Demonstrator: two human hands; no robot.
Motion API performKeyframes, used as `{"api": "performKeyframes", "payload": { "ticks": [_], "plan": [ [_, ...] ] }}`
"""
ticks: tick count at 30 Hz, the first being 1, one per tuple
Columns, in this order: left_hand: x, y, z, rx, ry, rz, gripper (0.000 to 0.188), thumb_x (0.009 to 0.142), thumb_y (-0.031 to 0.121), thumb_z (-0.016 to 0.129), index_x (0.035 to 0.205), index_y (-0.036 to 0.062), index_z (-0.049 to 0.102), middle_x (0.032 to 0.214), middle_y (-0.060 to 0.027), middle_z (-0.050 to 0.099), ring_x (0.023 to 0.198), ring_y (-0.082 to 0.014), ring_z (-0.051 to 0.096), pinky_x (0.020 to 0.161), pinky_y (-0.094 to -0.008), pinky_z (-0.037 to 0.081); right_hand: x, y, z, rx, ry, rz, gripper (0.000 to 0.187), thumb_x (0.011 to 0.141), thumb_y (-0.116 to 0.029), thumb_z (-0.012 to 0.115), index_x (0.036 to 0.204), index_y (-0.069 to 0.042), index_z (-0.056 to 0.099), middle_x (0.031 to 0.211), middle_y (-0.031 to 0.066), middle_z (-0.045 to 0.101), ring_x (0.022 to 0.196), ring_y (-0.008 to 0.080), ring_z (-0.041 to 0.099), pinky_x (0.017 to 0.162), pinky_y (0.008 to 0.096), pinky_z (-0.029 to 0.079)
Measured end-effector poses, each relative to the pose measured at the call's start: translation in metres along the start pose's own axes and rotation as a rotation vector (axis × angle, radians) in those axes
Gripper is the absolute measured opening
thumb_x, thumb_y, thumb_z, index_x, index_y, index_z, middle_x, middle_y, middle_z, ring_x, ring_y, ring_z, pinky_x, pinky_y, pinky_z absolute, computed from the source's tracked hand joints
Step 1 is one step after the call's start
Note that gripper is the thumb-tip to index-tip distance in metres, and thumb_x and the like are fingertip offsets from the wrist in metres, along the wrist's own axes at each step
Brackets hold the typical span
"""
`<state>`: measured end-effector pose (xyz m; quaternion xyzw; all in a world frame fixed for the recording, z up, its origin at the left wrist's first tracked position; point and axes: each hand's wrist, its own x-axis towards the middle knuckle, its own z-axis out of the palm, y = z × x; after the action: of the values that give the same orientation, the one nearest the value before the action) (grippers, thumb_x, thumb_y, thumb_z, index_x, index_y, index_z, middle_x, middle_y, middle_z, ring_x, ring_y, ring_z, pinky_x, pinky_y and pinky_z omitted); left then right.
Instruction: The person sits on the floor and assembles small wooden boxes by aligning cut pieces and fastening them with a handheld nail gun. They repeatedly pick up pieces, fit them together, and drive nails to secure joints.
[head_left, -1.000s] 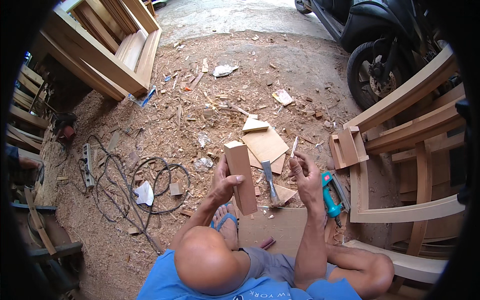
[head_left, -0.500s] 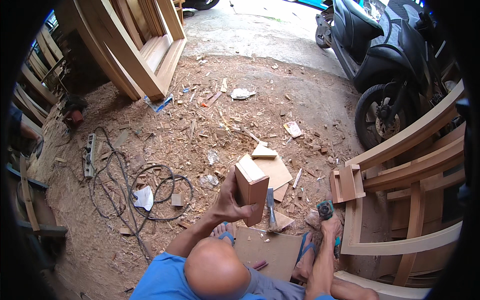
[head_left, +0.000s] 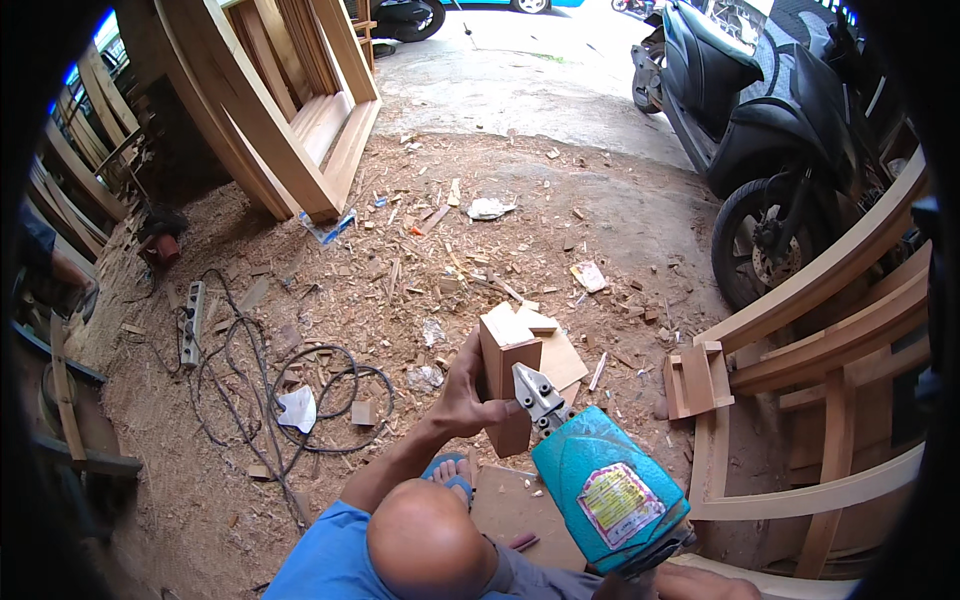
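My left hand (head_left: pixel 463 396) grips a box-shaped wooden block (head_left: pixel 508 385) upright, thumb across its near face and fingers behind. A teal nail gun (head_left: pixel 575 470) with a printed label on its body rises on the right. Its metal nose points up-left and overlaps the block's right side, close to my left thumb; contact cannot be made out. The gun's body hides my right hand, which holds it from behind. Under the block, a brown board (head_left: pixel 500 505) lies between my sandaled feet. Flat wood offcuts (head_left: pixel 565 365) lie just beyond the block.
Wood chips and shavings cover the ground. Black cable (head_left: pixel 325 400) coils at left beside a power strip (head_left: pixel 192 325). Wooden frames (head_left: pixel 810 505) stand at right, with a small slotted wooden piece (head_left: pixel 697 381) on them. A motorbike (head_left: pixel 770 170) stands behind. Tall wooden frames (head_left: pixel 270 110) lean at back left.
The nail gun has come up from the ground at right to the block in my left hand. The chisel seen beside the block is now hidden. The view has shifted slightly.
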<state>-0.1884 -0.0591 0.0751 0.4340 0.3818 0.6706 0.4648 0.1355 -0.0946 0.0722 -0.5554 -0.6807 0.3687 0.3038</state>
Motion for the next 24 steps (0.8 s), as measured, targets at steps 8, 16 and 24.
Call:
{"api": "performKeyframes", "payload": {
  "ticks": [8, 16, 24],
  "plan": [
    [-0.010, 0.005, 0.005, 0.074, -0.011, -0.007, 0.095, 0.066, 0.017, 0.078, 0.144, 0.0016, 0.027, 0.131, -0.0104, 0.047, 0.124, -0.0205, 0.046, 0.106, -0.0356, 0.037, -0.031, -0.008, -0.002, -0.047, -0.024, -0.013, 0.057, 0.076, -0.018, 0.082, 0.123, 0.001, 0.056, 0.114, 0.0148, 0.064, 0.103, 0.0281, 0.062, 0.091, 0.0431, 0.049],
    [-0.009, 0.003, 0.010, 0.007, -0.028, -0.011, 0.094, 0.067, 0.021, 0.079, 0.143, 0.0004, 0.028, 0.128, -0.0110, 0.049, 0.121, -0.0215, 0.048, 0.104, -0.0362, 0.039, -0.019, -0.009, -0.013, -0.106, -0.012, -0.058, 0.062, 0.076, -0.017, 0.083, 0.127, 0.000, 0.053, 0.119, 0.0143, 0.062, 0.107, 0.0272, 0.061, 0.093, 0.0424, 0.049],
    [-0.001, 0.005, 0.010, 0.015, 0.071, -0.038, 0.090, 0.065, 0.024, 0.078, 0.140, 0.0007, 0.032, 0.124, -0.0112, 0.051, 0.117, -0.0223, 0.051, 0.102, -0.0374, 0.041, 0.025, -0.014, -0.010, -0.171, -0.005, -0.158, 0.067, 0.075, -0.016, 0.084, 0.130, 0.000, 0.049, 0.123, 0.0137, 0.060, 0.110, 0.0263, 0.059, 0.094, 0.0416, 0.048]
  ]
}}
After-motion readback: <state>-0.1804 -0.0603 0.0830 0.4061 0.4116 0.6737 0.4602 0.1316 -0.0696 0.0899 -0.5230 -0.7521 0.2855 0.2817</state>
